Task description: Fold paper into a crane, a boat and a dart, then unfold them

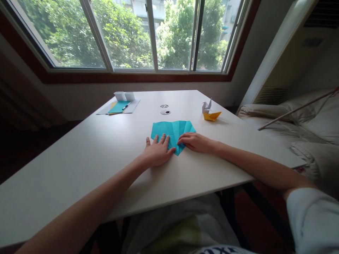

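One splayed left hand (159,152) and curled right hand (197,142), grip unclear, overlap turquoise paper (171,128).

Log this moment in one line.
left hand: spread on creased turquoise paper | right hand: touching same paper | surface: white table

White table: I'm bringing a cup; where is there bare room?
Widest: the white table left of the left hand, nearer than the turquoise, yellow and white paper pile. Smaller: between the right hand and the folded yellow paper boat. Crowded: the creased turquoise paper sheet, with both hands touching it, and the boat's left end, near a folded white paper bird.
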The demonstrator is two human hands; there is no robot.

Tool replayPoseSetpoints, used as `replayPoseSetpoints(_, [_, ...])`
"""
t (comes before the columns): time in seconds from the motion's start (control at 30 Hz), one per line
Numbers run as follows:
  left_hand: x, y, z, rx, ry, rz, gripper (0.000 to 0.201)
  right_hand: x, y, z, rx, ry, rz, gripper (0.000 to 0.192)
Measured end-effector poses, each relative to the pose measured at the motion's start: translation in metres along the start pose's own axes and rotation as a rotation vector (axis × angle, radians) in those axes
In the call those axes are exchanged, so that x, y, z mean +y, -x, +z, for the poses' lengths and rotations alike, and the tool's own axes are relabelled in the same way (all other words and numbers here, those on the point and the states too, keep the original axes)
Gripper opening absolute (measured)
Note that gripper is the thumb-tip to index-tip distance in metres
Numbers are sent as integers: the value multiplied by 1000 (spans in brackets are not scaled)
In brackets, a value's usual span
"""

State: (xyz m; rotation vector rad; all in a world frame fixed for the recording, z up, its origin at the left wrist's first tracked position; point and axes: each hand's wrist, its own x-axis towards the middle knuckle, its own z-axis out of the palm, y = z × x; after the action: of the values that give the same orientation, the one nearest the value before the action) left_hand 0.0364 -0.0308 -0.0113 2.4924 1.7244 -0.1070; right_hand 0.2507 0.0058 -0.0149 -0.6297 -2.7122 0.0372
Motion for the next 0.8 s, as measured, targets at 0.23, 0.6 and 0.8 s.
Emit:
replayPoseSetpoints(0.23, [3,0,-3,-13,-3,-37,75,-6,2,-1,-28,-64,30,31])
replayPoseSetpoints(0.6, [14,-1,2,19,10,-117,84,-10,4,-4,-88,-20,136,32])
replayPoseSetpoints(0.8, [13,-1,3,32,8,-113,79,-24,8,-4,-280,-70,158,63])
